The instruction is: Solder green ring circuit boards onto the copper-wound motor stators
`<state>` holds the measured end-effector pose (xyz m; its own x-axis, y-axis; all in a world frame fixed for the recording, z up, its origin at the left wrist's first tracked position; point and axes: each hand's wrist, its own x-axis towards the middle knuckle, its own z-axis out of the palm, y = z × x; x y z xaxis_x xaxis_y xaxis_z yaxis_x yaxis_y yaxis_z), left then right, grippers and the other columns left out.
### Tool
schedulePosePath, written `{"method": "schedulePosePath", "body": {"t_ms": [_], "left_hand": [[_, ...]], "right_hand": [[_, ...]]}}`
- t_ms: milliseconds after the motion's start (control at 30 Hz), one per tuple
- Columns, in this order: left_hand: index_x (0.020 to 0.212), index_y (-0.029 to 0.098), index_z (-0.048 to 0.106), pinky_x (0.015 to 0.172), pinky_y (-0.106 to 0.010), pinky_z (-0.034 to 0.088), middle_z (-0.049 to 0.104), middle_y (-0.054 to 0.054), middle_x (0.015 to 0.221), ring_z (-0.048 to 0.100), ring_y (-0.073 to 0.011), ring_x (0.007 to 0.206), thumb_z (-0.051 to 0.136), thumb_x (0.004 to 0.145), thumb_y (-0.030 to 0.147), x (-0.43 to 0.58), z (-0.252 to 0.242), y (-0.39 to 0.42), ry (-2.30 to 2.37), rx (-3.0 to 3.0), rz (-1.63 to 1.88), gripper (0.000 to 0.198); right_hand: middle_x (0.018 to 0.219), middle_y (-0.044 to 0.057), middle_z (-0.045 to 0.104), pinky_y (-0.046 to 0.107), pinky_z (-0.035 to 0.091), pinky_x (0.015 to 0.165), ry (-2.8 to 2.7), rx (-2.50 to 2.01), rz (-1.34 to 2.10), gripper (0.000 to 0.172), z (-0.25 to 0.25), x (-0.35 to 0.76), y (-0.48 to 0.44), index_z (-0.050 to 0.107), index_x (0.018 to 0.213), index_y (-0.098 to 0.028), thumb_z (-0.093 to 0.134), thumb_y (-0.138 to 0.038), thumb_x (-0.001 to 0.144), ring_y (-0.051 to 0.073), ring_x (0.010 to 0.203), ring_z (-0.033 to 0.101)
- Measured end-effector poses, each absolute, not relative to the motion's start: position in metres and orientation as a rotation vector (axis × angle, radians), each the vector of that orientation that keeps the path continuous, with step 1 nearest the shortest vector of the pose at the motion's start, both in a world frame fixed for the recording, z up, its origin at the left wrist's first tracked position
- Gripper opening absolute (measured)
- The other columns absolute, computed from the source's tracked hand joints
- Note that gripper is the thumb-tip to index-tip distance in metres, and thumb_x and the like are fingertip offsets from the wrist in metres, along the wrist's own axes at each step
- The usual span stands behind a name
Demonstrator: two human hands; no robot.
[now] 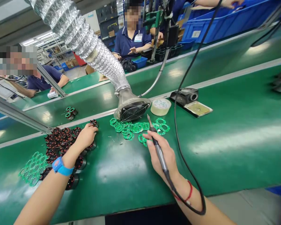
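My right hand (162,153) grips a soldering iron (157,147) like a pen, tip up and pointing toward the fume fan (134,110). Its black cable (189,175) loops back over my wrist. Just beyond the fingers lie several green ring circuit boards (133,128). My left hand (86,136) reaches into a pile of black and copper wound coils (61,142), fingers curled on a coil (93,123) at the pile's far edge. A blue wristband (61,167) sits on that wrist.
A silver flexible duct (89,43) feeds the fan. A tape roll (160,106) and a solder stand with sponge tray (192,101) sit behind. More green rings (32,167) lie at the left. Other people work across the green conveyor (236,137).
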<state>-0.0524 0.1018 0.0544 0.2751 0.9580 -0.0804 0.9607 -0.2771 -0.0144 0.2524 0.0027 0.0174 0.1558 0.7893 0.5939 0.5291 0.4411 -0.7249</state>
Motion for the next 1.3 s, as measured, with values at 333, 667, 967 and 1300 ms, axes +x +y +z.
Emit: {"method": "schedulePosePath", "body": {"t_ms": [333, 667, 967, 1300], "left_hand": [[0.103, 0.018, 0.063, 0.095, -0.045, 0.044, 0.056, -0.013, 0.11, 0.049, -0.0288, 0.111, 0.045, 0.089, 0.031, -0.057, 0.048, 0.029, 1.947, 2.683, 0.14, 0.026], [0.106, 0.01, 0.059, 0.086, -0.046, 0.043, 0.055, -0.018, 0.116, 0.049, -0.0338, 0.108, 0.047, 0.087, 0.026, -0.053, 0.077, 0.017, 2.302, 2.737, -0.207, 0.027], [0.095, 0.01, 0.066, 0.088, -0.048, 0.043, 0.055, -0.02, 0.115, 0.046, -0.0369, 0.113, 0.055, 0.084, 0.036, -0.015, 0.071, 0.088, 2.171, 2.642, -0.192, 0.031], [0.103, 0.016, 0.053, 0.092, -0.044, 0.045, 0.051, -0.012, 0.122, 0.051, -0.0261, 0.109, 0.051, 0.085, 0.017, 0.032, 0.053, 0.001, 1.553, 2.556, 0.127, 0.018]], "right_hand": [[0.098, 0.009, 0.068, 0.039, 0.05, 0.074, -2.162, -1.428, 0.28, 0.033, 0.009, 0.275, 0.024, 0.049, 0.118, -0.015, 0.051, -0.014, 0.085, 0.025, 0.086, 0.062], [0.09, 0.009, 0.063, 0.039, 0.048, 0.074, -2.259, -1.371, 0.198, 0.039, -0.016, 0.272, 0.033, 0.05, 0.123, -0.016, 0.047, -0.013, 0.084, 0.025, 0.083, 0.055], [0.09, 0.01, 0.064, 0.038, 0.048, 0.075, -2.358, -1.054, 0.27, 0.036, -0.01, 0.267, 0.012, 0.048, 0.122, -0.012, 0.048, -0.012, 0.086, 0.023, 0.081, 0.055], [0.099, 0.012, 0.059, 0.044, 0.045, 0.082, -2.343, -1.123, 0.376, 0.044, -0.008, 0.268, 0.012, 0.043, 0.127, -0.015, 0.047, -0.011, 0.084, 0.026, 0.092, 0.051]]}}
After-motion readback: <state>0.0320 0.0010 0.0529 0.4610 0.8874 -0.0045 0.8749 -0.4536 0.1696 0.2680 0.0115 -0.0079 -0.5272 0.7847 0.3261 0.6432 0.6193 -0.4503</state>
